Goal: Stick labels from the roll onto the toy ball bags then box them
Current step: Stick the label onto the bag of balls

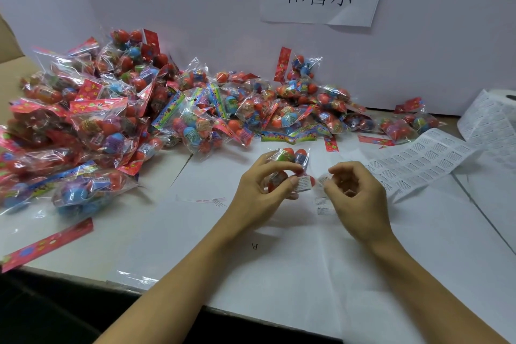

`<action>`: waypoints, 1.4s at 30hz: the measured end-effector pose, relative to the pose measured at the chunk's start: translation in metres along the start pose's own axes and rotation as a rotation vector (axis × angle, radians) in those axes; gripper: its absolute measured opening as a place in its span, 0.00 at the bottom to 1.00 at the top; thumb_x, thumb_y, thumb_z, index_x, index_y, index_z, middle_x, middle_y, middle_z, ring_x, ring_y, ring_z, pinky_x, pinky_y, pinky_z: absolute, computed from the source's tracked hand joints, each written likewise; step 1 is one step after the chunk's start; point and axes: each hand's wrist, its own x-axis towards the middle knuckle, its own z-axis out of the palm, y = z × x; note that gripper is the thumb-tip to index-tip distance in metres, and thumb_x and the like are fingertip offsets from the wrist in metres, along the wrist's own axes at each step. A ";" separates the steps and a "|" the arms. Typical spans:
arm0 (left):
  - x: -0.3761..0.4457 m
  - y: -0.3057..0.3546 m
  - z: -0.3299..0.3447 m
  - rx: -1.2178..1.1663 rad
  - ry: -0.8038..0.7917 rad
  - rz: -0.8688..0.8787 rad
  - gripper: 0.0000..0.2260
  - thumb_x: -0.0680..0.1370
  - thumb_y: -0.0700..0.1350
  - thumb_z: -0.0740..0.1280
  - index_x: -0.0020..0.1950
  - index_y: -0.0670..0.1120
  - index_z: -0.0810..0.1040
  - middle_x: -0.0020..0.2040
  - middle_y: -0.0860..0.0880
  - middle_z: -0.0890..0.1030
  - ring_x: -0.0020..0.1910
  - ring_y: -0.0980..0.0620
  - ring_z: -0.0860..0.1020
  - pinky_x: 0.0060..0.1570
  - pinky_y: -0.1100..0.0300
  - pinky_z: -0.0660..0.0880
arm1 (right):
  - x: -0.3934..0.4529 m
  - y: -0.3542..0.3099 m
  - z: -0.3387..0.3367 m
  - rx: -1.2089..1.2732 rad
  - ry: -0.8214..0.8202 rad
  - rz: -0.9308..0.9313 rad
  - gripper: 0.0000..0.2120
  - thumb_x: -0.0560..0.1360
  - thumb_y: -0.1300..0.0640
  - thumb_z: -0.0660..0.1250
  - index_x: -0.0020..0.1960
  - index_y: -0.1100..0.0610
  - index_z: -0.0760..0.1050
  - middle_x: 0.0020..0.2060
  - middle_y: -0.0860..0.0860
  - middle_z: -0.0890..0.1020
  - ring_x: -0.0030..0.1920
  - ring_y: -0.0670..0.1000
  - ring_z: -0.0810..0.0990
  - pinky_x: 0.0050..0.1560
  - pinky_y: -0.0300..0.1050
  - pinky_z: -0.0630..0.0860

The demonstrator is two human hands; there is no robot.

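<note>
Labelling was early on: left hand (pixel 262 190) gripped one toy ball bag (pixel 290 170) over the counter (pixel 279 274), label on it; right hand (pixel 354 193) pinched another label (pixel 324 179). Big unlabelled-looking pile (pixel 117 114) remained; label roll (pixel 494 114) at right; no box seen.

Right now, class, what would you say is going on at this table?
A person is labelling bags of toy balls. The left hand grips one small bag above the white table; a white warning label already sits on it. The right hand pinches another label just beside it, not yet stuck on. The label roll and its unrolled strip lie to the right. A big pile of bags waits behind.
</note>
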 end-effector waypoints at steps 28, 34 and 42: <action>0.000 0.001 -0.001 -0.109 0.036 -0.057 0.09 0.80 0.35 0.71 0.55 0.46 0.86 0.64 0.41 0.77 0.52 0.42 0.85 0.47 0.54 0.84 | -0.008 -0.006 0.002 0.126 -0.158 -0.022 0.10 0.73 0.50 0.77 0.52 0.45 0.79 0.42 0.43 0.85 0.37 0.49 0.83 0.38 0.44 0.80; -0.001 0.005 0.000 -0.119 0.047 -0.089 0.08 0.78 0.39 0.72 0.56 0.47 0.86 0.63 0.41 0.77 0.52 0.41 0.85 0.46 0.53 0.84 | -0.003 -0.001 0.003 0.271 -0.191 0.073 0.12 0.75 0.56 0.65 0.57 0.48 0.77 0.43 0.49 0.85 0.37 0.50 0.82 0.37 0.36 0.76; -0.008 0.006 -0.001 -0.140 -0.174 -0.048 0.38 0.80 0.42 0.71 0.80 0.69 0.57 0.73 0.54 0.75 0.60 0.49 0.83 0.58 0.52 0.81 | 0.004 -0.004 -0.002 0.280 -0.235 0.221 0.19 0.67 0.49 0.76 0.56 0.52 0.81 0.38 0.50 0.83 0.39 0.49 0.83 0.34 0.41 0.76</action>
